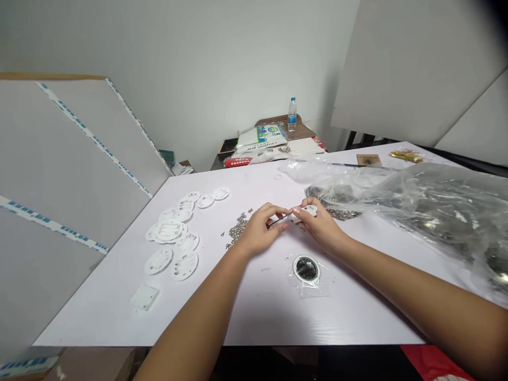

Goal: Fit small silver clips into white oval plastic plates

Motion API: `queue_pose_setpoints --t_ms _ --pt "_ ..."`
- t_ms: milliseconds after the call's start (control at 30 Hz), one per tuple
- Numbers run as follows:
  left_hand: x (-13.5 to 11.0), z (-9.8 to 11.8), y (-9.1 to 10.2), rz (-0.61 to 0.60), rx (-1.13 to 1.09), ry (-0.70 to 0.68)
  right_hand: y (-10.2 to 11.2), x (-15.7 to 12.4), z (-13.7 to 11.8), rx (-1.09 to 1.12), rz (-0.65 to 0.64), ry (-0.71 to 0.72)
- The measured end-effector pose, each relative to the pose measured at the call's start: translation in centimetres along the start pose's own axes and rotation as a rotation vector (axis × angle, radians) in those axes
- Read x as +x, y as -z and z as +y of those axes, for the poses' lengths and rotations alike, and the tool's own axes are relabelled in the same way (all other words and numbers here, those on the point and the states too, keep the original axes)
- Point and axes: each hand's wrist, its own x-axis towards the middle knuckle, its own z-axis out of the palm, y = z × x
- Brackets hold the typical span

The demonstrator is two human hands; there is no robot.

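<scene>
My left hand (257, 231) is closed around a thin dark rod-like tool (279, 219), whose kind I cannot make out. Its far end reaches towards my right hand (320, 226), which pinches a small white round piece (310, 210) between thumb and fingers. Part of that piece is hidden behind the fingers. Beside my left hand lies a heap of small silvery metal parts (237, 228). Nearer to me, a round black disc with a white rim (307, 269) rests on a clear plastic wrapper (314, 291).
Several white round pieces (159, 261) lie scattered on the left of the white table (254, 317), with a square white piece (145, 297) in front. Large clear plastic bags (432, 196) of metal parts cover the right. A water bottle (292, 115) stands behind the table.
</scene>
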Motion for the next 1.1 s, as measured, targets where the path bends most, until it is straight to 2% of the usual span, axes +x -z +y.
queue_pose_setpoints --t_ms 100,233,433,600,733,867,1100 --pt "0.0 0.3 -0.4 0.027 -0.077 0.004 -0.8 -0.4 -0.5 0.259 -0.126 -0.092" --pt "-0.1 0.0 -0.6 0.032 -0.183 0.072 -0.8 -0.7 -0.4 0.32 -0.247 -0.084" --pt "0.0 -0.3 -0.4 0.019 -0.424 0.235 0.2 -0.4 0.2 0.166 -0.245 0.084" --pt "0.0 0.2 -0.3 -0.016 -0.572 0.174 0.2 -0.5 0.2 0.097 -0.251 0.059" --pt "-0.1 0.0 -0.5 -0.05 -0.587 0.122 0.0 -0.5 0.5 0.135 -0.264 0.049" --pt "-0.2 -0.9 -0.8 0.002 -0.505 0.078 -0.1 -0.6 0.6 0.147 -0.268 0.052" --pt "-0.6 -1.4 -1.0 0.035 -0.515 0.135 -0.2 -0.9 0.4 0.116 -0.278 0.051"
